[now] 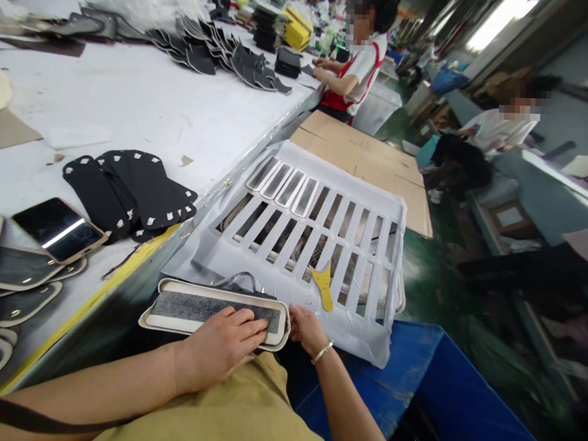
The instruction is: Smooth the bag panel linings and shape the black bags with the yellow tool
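Close to my body lies a long, narrow bag piece (187, 309) with a raised cream rim and a grey felt-like strip along its middle. My left hand (232, 337) rests on its right half, fingers stretched over the grey strip; the thumb is hidden. At the right end, my right hand (307, 328) has its fingers curled against the rim, pinching the edge. A dark strap (241, 276) loops behind the piece. Beyond it is a pale slotted tray (283, 249) carrying several narrow cream-edged strips (289, 187) and a yellow Y-shaped piece (323, 287).
Black panels (145, 189), a phone (59, 228) and cream-edged flaps (22, 269) lie on the white table (148, 112) at left. A cardboard sheet (363, 165) is behind the tray, a blue bin (462, 381) at lower right. Two people (360, 68) sit or stand farther off.
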Demonstrator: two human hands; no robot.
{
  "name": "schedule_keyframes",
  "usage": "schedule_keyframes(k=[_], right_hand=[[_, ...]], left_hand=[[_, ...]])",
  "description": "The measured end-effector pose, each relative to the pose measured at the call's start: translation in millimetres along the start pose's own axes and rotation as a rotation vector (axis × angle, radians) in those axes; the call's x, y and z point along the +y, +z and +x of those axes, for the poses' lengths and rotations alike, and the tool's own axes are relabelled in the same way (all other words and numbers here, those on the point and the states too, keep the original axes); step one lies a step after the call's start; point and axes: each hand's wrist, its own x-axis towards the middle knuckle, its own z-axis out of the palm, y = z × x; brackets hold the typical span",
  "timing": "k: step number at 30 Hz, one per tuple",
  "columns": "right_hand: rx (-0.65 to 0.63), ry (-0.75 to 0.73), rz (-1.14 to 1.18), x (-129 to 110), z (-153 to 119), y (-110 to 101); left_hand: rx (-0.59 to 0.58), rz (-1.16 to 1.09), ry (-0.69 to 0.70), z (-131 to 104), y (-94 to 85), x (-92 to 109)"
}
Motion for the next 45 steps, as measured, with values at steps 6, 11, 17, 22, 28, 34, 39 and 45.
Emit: schedule_keyframes(k=[6, 11, 17, 22, 28, 34, 39, 45], right_hand=[[0.213, -0.209, -0.282, -10, -48, 12], [0.408, -0.200, -0.666, -31, -52, 34], [0.392, -0.200, -0.786, -38, -58, 27], [0.157, -0.085, -0.468, -36, -57, 21], [0.142, -0.021, -0.374, -38, -49, 25], [0.080, 0.064, -0.292, -40, -42, 21], [0.045, 0.133, -0.296, -48, -37, 18], [-0.002, 0.126, -0.338, -48, -31, 16]], left_hand=[[-0.041, -0.020, -0.014, -1, -5.2, 0], [-0.095, -0.166, -0.057, -1, -17.1, -4], [-0.095, -0.168, -0.048, 0, -10.0, -6], [-0.057, -0.128, -0.042, -3, -1.2, -6], [-0.042, -0.073, -0.045, -7, 0.4, -2], [-0.038, -0.033, -0.031, -8, 0.0, 2], [-0.054, -0.059, -0.025, -6, -2.2, -1], [-0.024, -0.085, -0.016, -8, 0.8, -6]])
